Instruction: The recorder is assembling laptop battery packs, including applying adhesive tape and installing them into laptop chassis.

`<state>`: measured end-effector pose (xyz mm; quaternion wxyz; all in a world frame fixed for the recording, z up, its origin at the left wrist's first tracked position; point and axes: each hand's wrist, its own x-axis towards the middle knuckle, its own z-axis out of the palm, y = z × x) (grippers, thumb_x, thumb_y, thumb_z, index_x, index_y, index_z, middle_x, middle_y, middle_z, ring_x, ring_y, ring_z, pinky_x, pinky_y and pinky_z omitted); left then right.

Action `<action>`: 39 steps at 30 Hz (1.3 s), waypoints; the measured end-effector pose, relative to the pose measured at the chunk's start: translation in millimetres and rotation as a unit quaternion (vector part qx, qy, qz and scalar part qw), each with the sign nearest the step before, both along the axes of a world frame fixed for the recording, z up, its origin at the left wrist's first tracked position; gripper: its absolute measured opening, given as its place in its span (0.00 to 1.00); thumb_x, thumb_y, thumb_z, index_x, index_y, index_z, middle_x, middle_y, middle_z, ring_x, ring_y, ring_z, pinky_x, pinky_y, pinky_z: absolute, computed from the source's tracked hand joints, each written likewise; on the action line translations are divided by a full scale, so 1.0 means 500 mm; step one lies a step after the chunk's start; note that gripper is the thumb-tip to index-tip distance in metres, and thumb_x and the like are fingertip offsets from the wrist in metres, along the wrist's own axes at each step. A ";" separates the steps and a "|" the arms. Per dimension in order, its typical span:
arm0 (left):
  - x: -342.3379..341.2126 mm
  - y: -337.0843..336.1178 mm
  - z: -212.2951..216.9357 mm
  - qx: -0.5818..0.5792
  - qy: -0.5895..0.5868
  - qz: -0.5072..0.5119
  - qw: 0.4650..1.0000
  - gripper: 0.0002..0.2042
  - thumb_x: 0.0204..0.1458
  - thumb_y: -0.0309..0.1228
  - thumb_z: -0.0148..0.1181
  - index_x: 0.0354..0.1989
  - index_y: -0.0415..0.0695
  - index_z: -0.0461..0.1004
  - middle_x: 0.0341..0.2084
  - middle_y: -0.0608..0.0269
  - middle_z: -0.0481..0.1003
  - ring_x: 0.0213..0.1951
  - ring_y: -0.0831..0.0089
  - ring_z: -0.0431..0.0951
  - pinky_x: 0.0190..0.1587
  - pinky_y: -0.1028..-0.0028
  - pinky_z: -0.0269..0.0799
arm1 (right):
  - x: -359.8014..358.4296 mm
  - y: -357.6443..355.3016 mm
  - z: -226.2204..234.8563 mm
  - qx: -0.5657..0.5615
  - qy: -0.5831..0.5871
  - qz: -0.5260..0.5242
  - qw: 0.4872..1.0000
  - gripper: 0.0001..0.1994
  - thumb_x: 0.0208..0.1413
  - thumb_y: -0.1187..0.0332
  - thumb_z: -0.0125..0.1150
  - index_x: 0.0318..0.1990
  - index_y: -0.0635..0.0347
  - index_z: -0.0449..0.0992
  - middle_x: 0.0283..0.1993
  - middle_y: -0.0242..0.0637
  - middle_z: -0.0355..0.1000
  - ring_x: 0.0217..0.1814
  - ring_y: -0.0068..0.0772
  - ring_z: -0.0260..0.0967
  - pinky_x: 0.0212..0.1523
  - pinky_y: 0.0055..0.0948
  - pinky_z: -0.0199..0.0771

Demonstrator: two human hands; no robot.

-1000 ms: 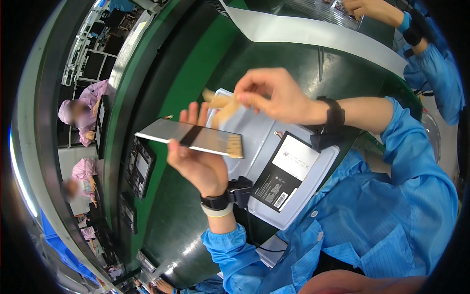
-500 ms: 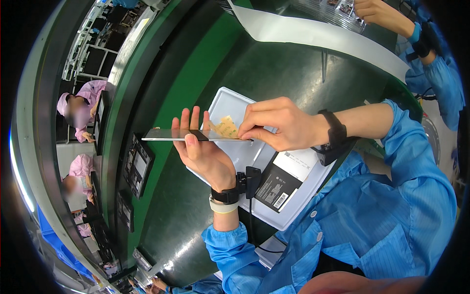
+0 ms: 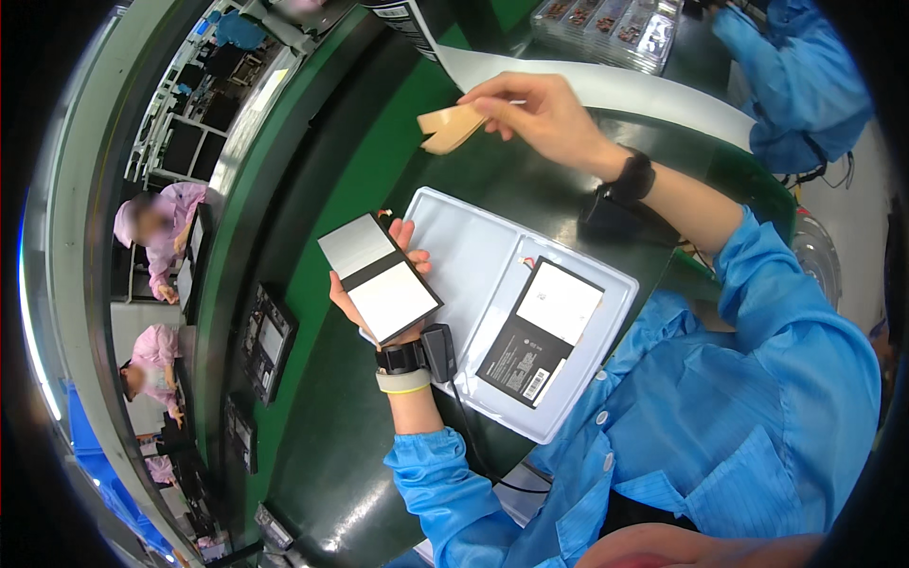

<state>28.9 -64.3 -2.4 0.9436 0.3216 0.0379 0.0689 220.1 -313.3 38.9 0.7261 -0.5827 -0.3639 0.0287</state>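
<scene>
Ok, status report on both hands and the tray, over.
Left hand holds flat silver pack. Right hand holds tan strip, lifted. Second pack lies in grey tray.

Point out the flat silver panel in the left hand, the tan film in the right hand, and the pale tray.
flat silver panel (image 3: 379, 276), head view, on its black middle band.
tan film (image 3: 451, 130), head view, middle of the peeled strip.
pale tray (image 3: 473, 256), head view, bare floor of the left compartment.

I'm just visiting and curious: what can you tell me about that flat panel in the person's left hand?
The flat panel is a thin rectangle with two pale, silvery-white faces split by a dark band and edged in black. It lies tilted on the left hand, whose fingers curl over its far edge, held beside the pale tray.
</scene>
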 end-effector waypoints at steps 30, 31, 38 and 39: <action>0.001 -0.029 0.007 0.039 0.046 0.052 0.997 0.42 0.54 0.66 0.37 0.59 0.36 0.65 0.49 0.44 0.74 0.34 0.48 0.80 0.37 0.58 0.78 | -0.163 -0.626 -0.114 -0.627 -0.020 -0.163 0.762 0.14 0.60 0.64 0.57 0.28 0.67 0.78 0.25 0.47 0.76 0.31 0.49 0.76 0.34 0.44 0.74; -0.001 -0.034 0.013 0.032 0.056 0.063 0.996 0.42 0.54 0.66 0.37 0.59 0.36 0.65 0.48 0.43 0.74 0.34 0.48 0.80 0.37 0.58 0.78 | -0.166 -0.578 -0.066 -0.604 -0.029 -0.109 0.789 0.15 0.60 0.65 0.56 0.26 0.67 0.78 0.23 0.44 0.76 0.29 0.45 0.76 0.32 0.40 0.73; 0.013 -0.029 0.019 0.046 0.071 0.067 0.994 0.42 0.54 0.67 0.37 0.58 0.37 0.65 0.48 0.44 0.74 0.32 0.50 0.79 0.33 0.61 0.77 | -0.135 -0.275 0.046 -0.343 -0.092 0.141 0.924 0.10 0.63 0.65 0.58 0.35 0.63 0.75 0.31 0.36 0.78 0.34 0.27 0.77 0.36 0.28 0.75; 0.016 -0.042 0.027 0.048 0.073 0.080 0.993 0.42 0.54 0.67 0.37 0.58 0.37 0.65 0.48 0.43 0.74 0.32 0.50 0.79 0.33 0.61 0.76 | -0.126 -0.229 0.045 -0.325 -0.087 0.175 0.925 0.09 0.64 0.65 0.57 0.36 0.63 0.75 0.31 0.35 0.78 0.34 0.26 0.77 0.37 0.27 0.75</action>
